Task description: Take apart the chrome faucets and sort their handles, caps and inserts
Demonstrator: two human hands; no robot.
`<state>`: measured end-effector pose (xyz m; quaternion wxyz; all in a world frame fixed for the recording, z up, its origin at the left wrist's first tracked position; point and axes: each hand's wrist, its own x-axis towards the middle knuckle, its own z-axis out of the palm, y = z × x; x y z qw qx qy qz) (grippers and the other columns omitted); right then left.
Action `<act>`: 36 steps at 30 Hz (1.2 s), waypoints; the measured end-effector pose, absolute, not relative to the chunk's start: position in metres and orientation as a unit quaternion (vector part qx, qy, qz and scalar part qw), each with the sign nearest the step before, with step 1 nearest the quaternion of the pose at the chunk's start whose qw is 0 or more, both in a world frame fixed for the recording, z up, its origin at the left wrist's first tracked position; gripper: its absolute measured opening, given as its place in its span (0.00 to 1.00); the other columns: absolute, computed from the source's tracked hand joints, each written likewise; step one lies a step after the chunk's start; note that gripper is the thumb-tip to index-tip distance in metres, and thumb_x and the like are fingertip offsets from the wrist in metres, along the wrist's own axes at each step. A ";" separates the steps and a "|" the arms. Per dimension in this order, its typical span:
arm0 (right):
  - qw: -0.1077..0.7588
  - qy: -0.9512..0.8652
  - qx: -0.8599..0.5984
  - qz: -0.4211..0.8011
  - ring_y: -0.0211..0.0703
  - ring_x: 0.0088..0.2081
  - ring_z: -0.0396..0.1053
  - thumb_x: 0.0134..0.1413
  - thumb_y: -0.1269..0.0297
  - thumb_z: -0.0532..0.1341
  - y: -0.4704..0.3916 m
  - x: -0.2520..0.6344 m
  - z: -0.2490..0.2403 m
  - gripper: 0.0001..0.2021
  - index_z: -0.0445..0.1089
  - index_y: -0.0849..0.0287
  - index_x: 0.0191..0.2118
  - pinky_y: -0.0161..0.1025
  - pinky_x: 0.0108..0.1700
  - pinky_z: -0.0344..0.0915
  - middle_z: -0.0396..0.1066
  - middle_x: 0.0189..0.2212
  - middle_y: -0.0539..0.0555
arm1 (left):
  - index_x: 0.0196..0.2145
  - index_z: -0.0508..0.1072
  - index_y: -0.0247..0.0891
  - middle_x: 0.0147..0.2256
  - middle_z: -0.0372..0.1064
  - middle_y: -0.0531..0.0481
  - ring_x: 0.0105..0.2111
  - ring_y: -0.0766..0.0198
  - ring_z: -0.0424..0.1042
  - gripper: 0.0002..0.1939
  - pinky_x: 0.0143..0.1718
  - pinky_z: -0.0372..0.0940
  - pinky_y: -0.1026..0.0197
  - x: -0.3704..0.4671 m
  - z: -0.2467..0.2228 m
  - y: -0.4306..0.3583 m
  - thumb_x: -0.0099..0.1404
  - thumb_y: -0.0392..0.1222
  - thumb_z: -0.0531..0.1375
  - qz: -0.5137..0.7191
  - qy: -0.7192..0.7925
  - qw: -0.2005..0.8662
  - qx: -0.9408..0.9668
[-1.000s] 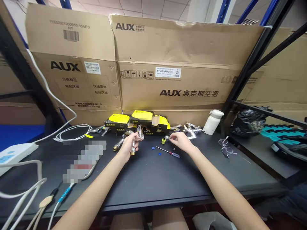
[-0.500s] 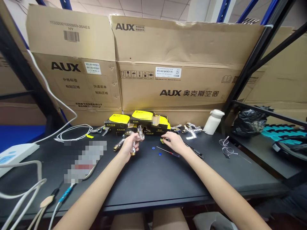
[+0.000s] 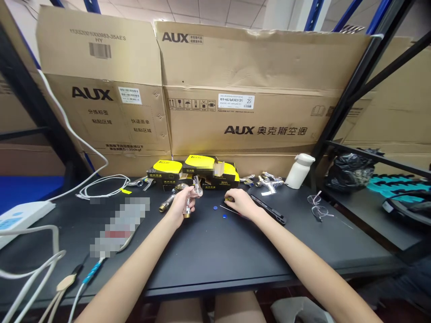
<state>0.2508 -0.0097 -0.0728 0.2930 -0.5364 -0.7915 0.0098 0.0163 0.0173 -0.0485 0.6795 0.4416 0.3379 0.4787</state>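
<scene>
Black bench (image 3: pixel 208 251): L hand (image 3: pixel 180 206) grip clenched on faucet (image 3: pixel 188 197); R hand (image 3: pixel 240 204) on screwdriver (image 3: pixel 226 208), grip unclear.

blurred patch (image 3: pixel 117 224): pixelated thing on the counter (image 3: pixel 208 251), left of centre; cannot tell what it is.
box label (image 3: pixel 204 167): print on the yellow-and-black boxes (image 3: pixel 193 170) partly blurred out.
right hand (image 3: pixel 240 204): covers a small yellow part and the handle end of a thin screwdriver (image 3: pixel 226 208); grip unclear.
left hand (image 3: pixel 180 207): palm hides the middle of the chrome tap (image 3: pixel 189 197).
cables (image 3: pixel 30 269): cut off at left and bottom edges.
forearms: run out of frame below.
</scene>
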 end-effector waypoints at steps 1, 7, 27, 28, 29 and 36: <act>0.303 -0.790 -0.532 0.016 0.39 0.29 0.67 0.48 0.73 0.63 -0.009 0.251 -0.073 0.06 0.73 0.61 0.35 0.35 0.34 0.63 0.69 0.29 0.53 | 0.26 0.65 0.34 0.25 0.66 0.53 0.13 0.76 0.52 0.12 0.12 0.53 0.70 0.016 -0.047 0.017 0.54 0.47 0.61 0.483 0.334 0.682 0.436; 0.374 -0.766 -0.519 0.070 0.36 0.28 0.70 0.55 0.68 0.59 0.000 0.238 -0.070 0.09 0.72 0.65 0.40 0.34 0.33 0.67 0.72 0.33 0.56 | 0.25 0.62 0.37 0.23 0.64 0.56 0.13 0.75 0.52 0.11 0.13 0.51 0.70 0.001 -0.032 0.023 0.53 0.46 0.59 0.547 0.280 0.694 0.375; 0.292 -0.735 -0.612 0.001 0.45 0.36 0.69 0.54 0.67 0.59 0.006 0.233 -0.051 0.09 0.72 0.62 0.40 0.39 0.40 0.63 0.72 0.36 0.59 | 0.25 0.62 0.36 0.22 0.63 0.54 0.13 0.75 0.52 0.09 0.13 0.48 0.69 -0.009 -0.035 0.032 0.53 0.44 0.57 0.590 0.244 0.710 0.296; 0.278 -0.727 -0.628 -0.003 0.47 0.36 0.69 0.51 0.69 0.61 0.002 0.245 -0.050 0.07 0.73 0.63 0.37 0.39 0.39 0.63 0.72 0.34 0.60 | 0.25 0.62 0.36 0.22 0.63 0.55 0.13 0.75 0.52 0.09 0.13 0.48 0.69 -0.009 -0.035 0.032 0.53 0.44 0.57 0.590 0.244 0.710 0.298; 0.265 -0.720 -0.641 -0.004 0.49 0.36 0.69 0.48 0.71 0.62 -0.002 0.255 -0.050 0.06 0.73 0.64 0.35 0.40 0.38 0.62 0.72 0.32 0.61 | 0.25 0.62 0.37 0.22 0.63 0.55 0.13 0.75 0.52 0.09 0.13 0.48 0.69 -0.008 -0.035 0.032 0.53 0.44 0.57 0.589 0.244 0.709 0.302; 0.245 -0.747 -0.617 0.028 0.39 0.30 0.70 0.51 0.74 0.59 0.002 0.255 -0.065 0.09 0.73 0.61 0.39 0.32 0.34 0.62 0.73 0.28 0.53 | 0.25 0.64 0.36 0.24 0.66 0.53 0.14 0.73 0.55 0.09 0.14 0.53 0.67 -0.002 -0.035 0.024 0.54 0.44 0.57 0.538 0.249 0.721 0.359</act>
